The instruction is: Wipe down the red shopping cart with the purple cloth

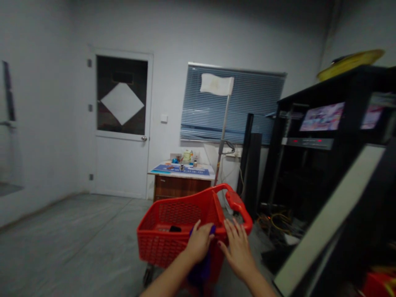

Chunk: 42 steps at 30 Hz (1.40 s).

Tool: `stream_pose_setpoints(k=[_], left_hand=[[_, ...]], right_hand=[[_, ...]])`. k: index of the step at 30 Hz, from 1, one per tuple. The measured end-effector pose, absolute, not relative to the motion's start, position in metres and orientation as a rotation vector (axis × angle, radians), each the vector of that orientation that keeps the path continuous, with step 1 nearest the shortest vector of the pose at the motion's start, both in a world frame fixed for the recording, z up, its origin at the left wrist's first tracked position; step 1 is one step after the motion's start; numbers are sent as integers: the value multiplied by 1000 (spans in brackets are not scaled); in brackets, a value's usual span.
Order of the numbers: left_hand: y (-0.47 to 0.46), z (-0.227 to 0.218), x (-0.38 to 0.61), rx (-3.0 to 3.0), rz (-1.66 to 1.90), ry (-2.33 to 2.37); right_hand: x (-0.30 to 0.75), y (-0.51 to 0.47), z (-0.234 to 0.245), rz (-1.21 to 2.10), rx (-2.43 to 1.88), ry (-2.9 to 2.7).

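Observation:
A red plastic shopping trolley basket (161, 243) on small wheels stands right in front of me, with a red handle (238, 206) rising at its far side. My left hand (199, 242) is over the near rim and grips a dark blue cloth (201, 270), which hangs down the basket's outside and also shows past my fingers. My right hand (238, 255) lies flat with fingers spread, touching the rim near the handle. A small black item (175, 228) lies inside the basket.
A black rack of electronics with a screen (321, 116) fills the right side, with tangled cables (278, 222) on the floor below. Ahead are a wooden desk (179, 185) with small items, a pole with white cloth (216, 84), tall black speakers (250, 165), and a door (122, 165).

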<state>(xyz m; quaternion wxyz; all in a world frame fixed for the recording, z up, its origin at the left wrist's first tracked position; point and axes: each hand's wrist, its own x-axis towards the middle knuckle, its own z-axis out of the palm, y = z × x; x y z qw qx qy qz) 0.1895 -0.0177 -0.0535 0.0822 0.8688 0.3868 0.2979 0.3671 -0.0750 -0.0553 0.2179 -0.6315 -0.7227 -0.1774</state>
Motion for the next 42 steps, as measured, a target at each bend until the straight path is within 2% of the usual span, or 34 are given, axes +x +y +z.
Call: stream_pose_setpoints(k=[6, 14, 19, 32, 42], left_hand=[[-22, -41, 214, 2549, 901, 1118], [-14, -56, 176, 2566, 842, 1236], [-17, -45, 199, 2668, 844, 1101], [-19, -46, 215, 2630, 865, 1148], [-18, -62, 204, 2672, 932, 1298]], right_hand=[[364, -73, -57, -487, -1754, -2013], [361, -76, -54, -522, -1757, -1986], [359, -77, -48, -505, -1785, -1979], [359, -78, -38, -472, -1872, -1991], [358, -74, -44, -537, -1812, -1967]])
